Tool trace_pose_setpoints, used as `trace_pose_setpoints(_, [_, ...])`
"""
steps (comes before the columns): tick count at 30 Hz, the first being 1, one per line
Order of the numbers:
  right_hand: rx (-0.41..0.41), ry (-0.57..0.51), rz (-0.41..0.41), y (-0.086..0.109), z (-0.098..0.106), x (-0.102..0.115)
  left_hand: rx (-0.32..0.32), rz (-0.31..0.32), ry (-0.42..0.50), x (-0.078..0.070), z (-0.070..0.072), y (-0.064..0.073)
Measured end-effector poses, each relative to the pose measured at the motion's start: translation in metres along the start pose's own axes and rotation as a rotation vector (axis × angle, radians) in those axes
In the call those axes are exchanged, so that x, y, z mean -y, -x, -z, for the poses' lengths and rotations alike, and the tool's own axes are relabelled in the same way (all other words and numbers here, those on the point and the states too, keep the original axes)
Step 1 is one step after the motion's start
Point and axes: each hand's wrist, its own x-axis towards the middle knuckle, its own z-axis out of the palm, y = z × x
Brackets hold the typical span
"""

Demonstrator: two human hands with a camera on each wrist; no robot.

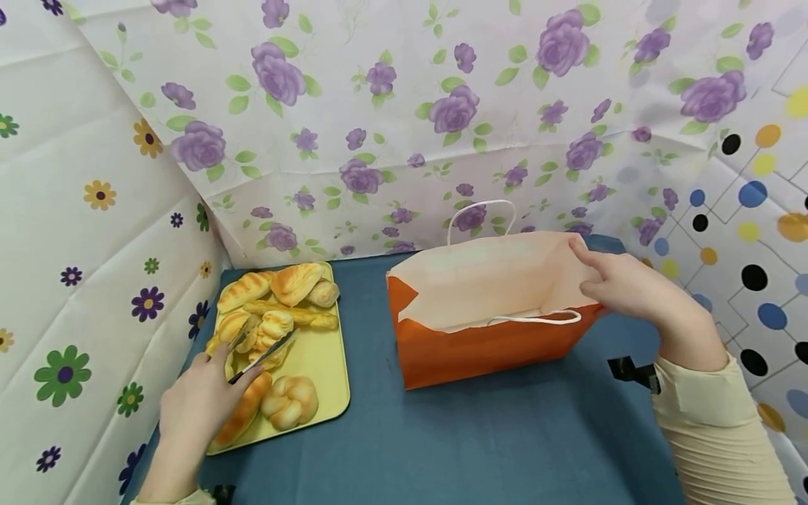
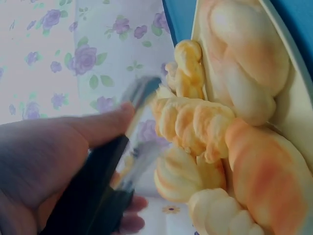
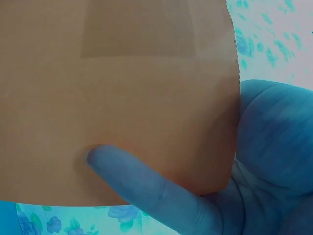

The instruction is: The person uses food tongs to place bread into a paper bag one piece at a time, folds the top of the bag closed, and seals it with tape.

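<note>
My left hand (image 1: 197, 403) holds a pair of tongs (image 1: 268, 353) over the yellow tray (image 1: 331, 365) of bread. The tong arms stand apart, with their tips on either side of a twisted, ridged bread roll (image 1: 275, 328). Seen from the left wrist, the black tong handles (image 2: 105, 171) lie in the hand, and the tips are blurred beside the ridged bread (image 2: 193, 120). My right hand (image 1: 640, 287) grips the right side of an orange paper bag (image 1: 486, 354) at its rim. One finger lies along the bag's paper (image 3: 146, 98) in the right wrist view.
Several other breads share the tray, among them a knotted bun (image 1: 290, 402) at the near end and a long loaf (image 1: 245, 291) at the far end. The bag's mouth gapes upward, with white handles (image 1: 482, 203). Blue cloth (image 1: 379, 435) covers the table; patterned sheets (image 1: 391, 126) stand around it.
</note>
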Motion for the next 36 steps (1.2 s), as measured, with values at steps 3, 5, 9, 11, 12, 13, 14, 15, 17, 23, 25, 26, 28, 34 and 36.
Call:
trace_pose_setpoints(3, [0.008, 0.009, 0.0, -0.001, -0.001, 0.001, 0.016, 0.028, 0.009, 0.001, 0.001, -0.001])
trace_pose_setpoints(5, [0.015, 0.011, -0.003, -0.001, -0.001, 0.001, 0.048, 0.036, 0.002, 0.002, 0.001, -0.002])
trace_pose_setpoints(9, [0.01, 0.023, -0.002, -0.002, 0.0, 0.003, 0.09, 0.021, -0.015, 0.001, 0.002, -0.003])
trace_pose_setpoints(11, [0.004, 0.033, 0.0, -0.003, 0.001, 0.004, 0.095, 0.013, -0.016, 0.0, 0.003, -0.004])
trace_pose_setpoints(12, [0.003, 0.035, -0.001, -0.003, 0.002, 0.004, 0.088, 0.012, -0.014, -0.001, 0.003, -0.005])
trace_pose_setpoints(13, [0.001, 0.038, -0.001, -0.003, 0.002, 0.004, 0.086, 0.014, -0.01, -0.001, 0.003, -0.005])
trace_pose_setpoints(14, [0.003, 0.037, -0.004, -0.003, 0.002, 0.004, 0.084, 0.017, -0.009, -0.002, 0.003, -0.006])
trace_pose_setpoints(15, [0.004, 0.035, -0.005, -0.002, 0.002, 0.004, 0.083, 0.02, -0.008, -0.002, 0.003, -0.007])
trace_pose_setpoints(17, [0.009, 0.038, -0.007, -0.002, 0.002, 0.004, 0.085, 0.028, -0.008, -0.003, 0.002, -0.008])
trace_pose_setpoints(23, [0.009, 0.027, -0.007, -0.001, 0.0, 0.002, 0.099, 0.045, -0.005, -0.002, 0.0, -0.012])
trace_pose_setpoints(25, [0.007, 0.025, -0.006, -0.002, 0.0, 0.002, 0.098, 0.037, -0.004, -0.001, 0.0, -0.013])
trace_pose_setpoints(26, [0.005, 0.034, -0.006, -0.002, 0.0, 0.002, 0.097, 0.032, -0.002, 0.001, 0.0, -0.014])
trace_pose_setpoints(28, [0.004, 0.039, -0.01, -0.002, 0.001, 0.002, 0.098, 0.023, 0.002, 0.004, 0.0, -0.014])
trace_pose_setpoints(34, [0.001, 0.044, -0.017, -0.002, 0.001, 0.004, 0.091, 0.032, 0.015, 0.011, 0.004, -0.011])
trace_pose_setpoints(36, [-0.003, 0.046, -0.017, -0.002, 0.001, 0.005, 0.089, 0.037, 0.023, 0.011, 0.004, -0.01])
